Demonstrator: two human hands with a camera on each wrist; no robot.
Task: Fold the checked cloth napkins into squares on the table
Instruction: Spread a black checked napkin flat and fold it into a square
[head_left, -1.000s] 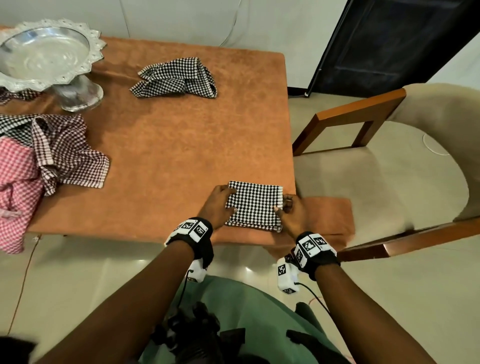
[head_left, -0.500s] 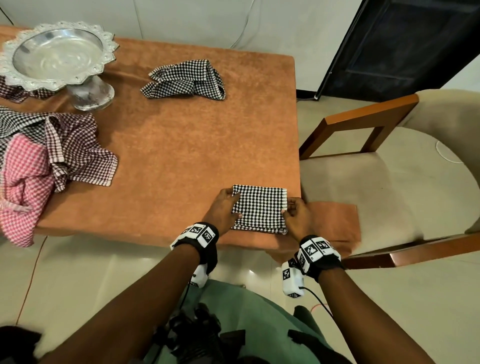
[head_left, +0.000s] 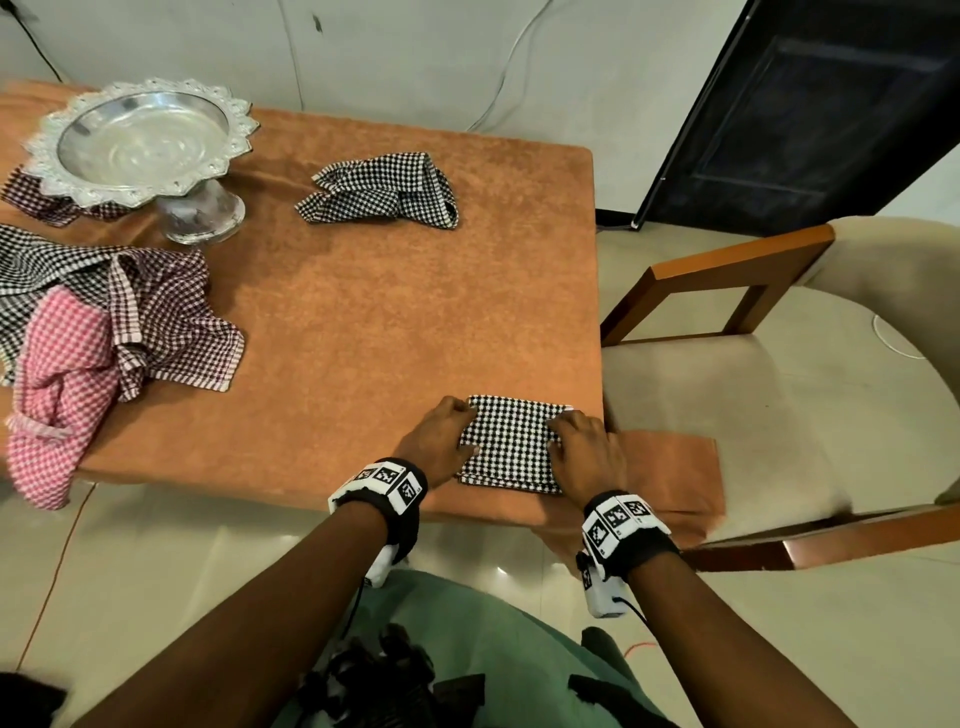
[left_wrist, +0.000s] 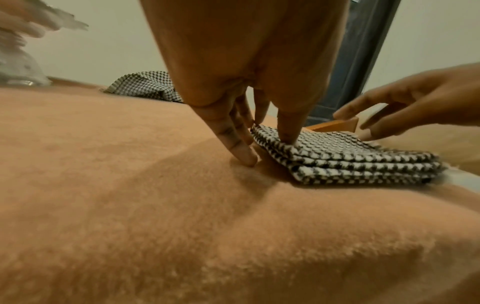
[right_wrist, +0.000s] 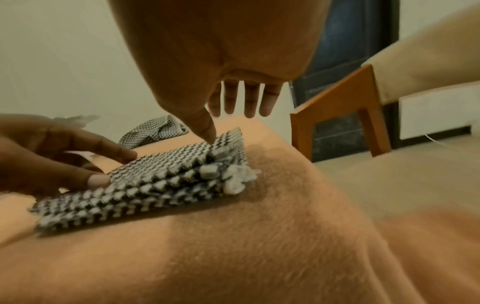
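A black-and-white checked napkin (head_left: 511, 441) (left_wrist: 337, 148) (right_wrist: 166, 174) lies folded into a thick square at the near right corner of the orange-covered table (head_left: 363, 312). My left hand (head_left: 441, 436) (left_wrist: 267, 152) is at its left edge, the thumb pressing down on top and straight fingers touching the table beside it. Over the right edge is my right hand (head_left: 582, 441) (right_wrist: 228, 125); its thumb tip touches the top layer and its fingers are spread straight above. A crumpled black-and-white napkin (head_left: 379, 192) lies at the far side.
A silver pedestal bowl (head_left: 140, 140) stands at the far left. In front of it is a heap of loose checked napkins (head_left: 156, 312), one pink (head_left: 57, 395), hanging over the table's edge. A wooden-armed chair (head_left: 727, 270) stands close on the right.
My right hand has moved from pinching the folded napkin's right edge to lying over it with straight fingers. The left hand stays at the left edge. The napkin has not moved.
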